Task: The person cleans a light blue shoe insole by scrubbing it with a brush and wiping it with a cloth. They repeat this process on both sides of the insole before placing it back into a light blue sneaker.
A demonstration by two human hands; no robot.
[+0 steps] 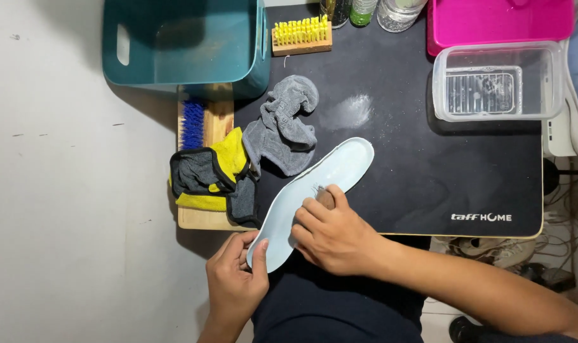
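Left hand [235, 279] pinches the light, flexible insole [314, 200] at its heel; right hand [330, 232] grips a small brush [325, 197] against it.

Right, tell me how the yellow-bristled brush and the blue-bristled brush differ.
The yellow-bristled brush lies at the far edge of the black mat, fully in view; the blue-bristled brush lies left of the mat on a wooden board, partly hidden by the teal bin and cloths. The yellow one lies crosswise, the blue one lengthwise. Both have pale wooden backs, and neither hand touches them.
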